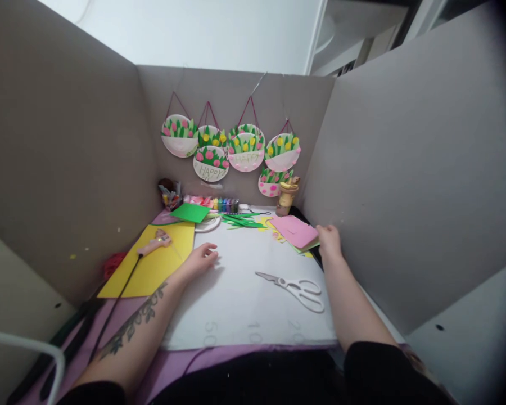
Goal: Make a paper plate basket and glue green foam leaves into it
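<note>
My right hand [329, 241] pinches the near right edge of pink paper [294, 229], which lies at the right with some green paper under it. My left hand [201, 260] holds nothing; its fingers are loosely bent and apart above the white sheet [231, 292]. White-handled scissors [293, 288] rest on that sheet between my hands, pointing left. Cut green paper strips [242, 219] are piled towards the back. A green paper square [190, 212] sits at the back left. Left of my left hand is yellow paper [126, 275], bearing a pink glue gun [155, 243] with a black cord.
Grey panels [240, 191] enclose the desk on three sides. Paper-plate flower baskets [247, 152] hang on the back panel. Below them stand a row of paint bottles [225, 205], a pen holder [171, 196] and a brown and yellow cup [285, 199]. Red yarn [113, 264] lies at the left.
</note>
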`<state>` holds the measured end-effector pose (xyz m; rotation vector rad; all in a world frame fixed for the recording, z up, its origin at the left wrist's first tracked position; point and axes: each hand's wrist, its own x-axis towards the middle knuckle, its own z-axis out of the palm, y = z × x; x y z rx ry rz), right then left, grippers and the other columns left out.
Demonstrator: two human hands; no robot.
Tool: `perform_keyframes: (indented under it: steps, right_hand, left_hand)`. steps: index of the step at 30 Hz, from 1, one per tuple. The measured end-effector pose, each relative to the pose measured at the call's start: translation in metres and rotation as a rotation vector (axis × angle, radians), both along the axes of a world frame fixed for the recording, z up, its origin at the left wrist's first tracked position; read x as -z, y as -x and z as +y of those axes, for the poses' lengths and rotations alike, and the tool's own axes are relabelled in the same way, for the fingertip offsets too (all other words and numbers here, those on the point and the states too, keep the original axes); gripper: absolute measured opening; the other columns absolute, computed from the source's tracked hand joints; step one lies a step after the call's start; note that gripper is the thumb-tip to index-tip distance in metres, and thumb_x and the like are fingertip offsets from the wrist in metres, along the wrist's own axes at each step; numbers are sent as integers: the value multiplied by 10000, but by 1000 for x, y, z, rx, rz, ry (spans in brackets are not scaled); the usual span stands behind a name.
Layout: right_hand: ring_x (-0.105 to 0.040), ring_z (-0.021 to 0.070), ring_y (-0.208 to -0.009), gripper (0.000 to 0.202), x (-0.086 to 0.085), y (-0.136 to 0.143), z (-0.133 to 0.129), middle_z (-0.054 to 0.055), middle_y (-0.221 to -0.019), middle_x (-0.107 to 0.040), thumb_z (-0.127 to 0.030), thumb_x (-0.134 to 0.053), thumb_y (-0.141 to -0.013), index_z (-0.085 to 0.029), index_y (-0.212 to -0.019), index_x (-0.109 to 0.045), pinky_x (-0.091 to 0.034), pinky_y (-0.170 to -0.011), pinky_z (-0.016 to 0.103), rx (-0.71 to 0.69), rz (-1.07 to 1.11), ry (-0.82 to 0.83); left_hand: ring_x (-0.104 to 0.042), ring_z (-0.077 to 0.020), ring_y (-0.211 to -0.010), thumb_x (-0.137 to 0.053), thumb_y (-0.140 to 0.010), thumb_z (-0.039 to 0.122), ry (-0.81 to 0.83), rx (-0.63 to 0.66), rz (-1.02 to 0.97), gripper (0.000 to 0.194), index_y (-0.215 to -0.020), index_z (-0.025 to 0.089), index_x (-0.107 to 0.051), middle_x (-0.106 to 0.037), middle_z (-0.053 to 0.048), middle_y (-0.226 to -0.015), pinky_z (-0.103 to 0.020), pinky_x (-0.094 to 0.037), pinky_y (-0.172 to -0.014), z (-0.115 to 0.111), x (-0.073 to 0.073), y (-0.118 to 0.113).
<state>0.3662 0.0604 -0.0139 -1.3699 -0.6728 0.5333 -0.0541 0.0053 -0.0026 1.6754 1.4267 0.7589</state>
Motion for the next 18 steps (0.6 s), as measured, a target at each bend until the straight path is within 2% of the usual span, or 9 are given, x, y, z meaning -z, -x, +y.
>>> perform_keyframes:
  steps: [3,4,5,8,10,11,14,16,18]
  right_hand:
    - [-429,238,-1214,488,-17,28,-9,135,-1265,-493,-217,-569,-734,-148,-1205,-461,-371,-1017,401,195,-392,-153]
    - [-447,239,-1187,434,-22,44,-10,138,-1237,-513,-235,-551,-756,-144,-1176,-493,-357,-1019,410,140,-514,-191]
    - [-497,235,-1111,352,-27,63,-10,129,-1169,-555,-246,-538,-770,-146,-1107,-541,-377,-993,408,-18,-598,-194]
    - [-534,228,-1045,152,-31,138,1,75,-1026,-632,-238,-602,-755,-187,-893,-640,-380,-981,374,-700,-738,-63]
    - [-538,221,-1047,104,-28,192,16,50,-987,-646,-183,-664,-718,-192,-822,-654,-403,-946,320,-899,-587,172]
    - [-554,216,-1018,94,-25,217,25,43,-942,-649,-158,-678,-711,-186,-796,-649,-430,-902,296,-908,-438,352]
    - [-615,211,-799,107,-16,283,56,62,-803,-630,-158,-650,-759,-132,-860,-628,-503,-688,299,-891,-318,547]
    - [-618,181,-745,163,-12,313,77,73,-846,-623,-181,-591,-829,-107,-974,-600,-512,-625,285,-864,-232,637]
    - [-619,167,-805,242,-8,332,94,83,-974,-616,-240,-551,-883,-113,-1088,-563,-529,-669,304,-849,-150,701]
  left_hand:
    - [-601,-186,-745,-500,-788,418,-156,-32,194,390,-1043,142,-604,-667,-79,-907,-300,-449,-696,4,3,4]
    - [-602,-196,-768,-490,-791,417,-176,-34,228,375,-1016,146,-619,-670,-81,-908,-307,-447,-720,5,4,5]
    - [-603,-204,-783,-482,-794,417,-185,-29,253,369,-998,148,-631,-673,-83,-911,-311,-445,-734,5,5,5]
    - [-609,-212,-806,-478,-800,423,-205,17,306,375,-1009,158,-644,-679,-82,-921,-304,-438,-749,5,10,3]
    - [-612,-209,-797,-485,-804,424,-226,46,340,380,-1035,167,-642,-682,-76,-909,-292,-433,-740,4,14,2]
    - [-613,-207,-793,-489,-806,422,-233,56,356,381,-1046,170,-641,-684,-75,-905,-286,-430,-734,3,16,2]
    - [-616,-207,-801,-488,-816,411,-230,69,397,371,-1050,170,-645,-691,-83,-907,-273,-421,-718,2,17,2]
    - [-618,-208,-806,-480,-824,403,-227,77,422,365,-1048,169,-647,-694,-88,-912,-271,-419,-712,0,16,2]
    - [-619,-210,-810,-473,-829,402,-233,87,446,364,-1059,177,-643,-697,-85,-917,-274,-420,-708,-1,14,2]
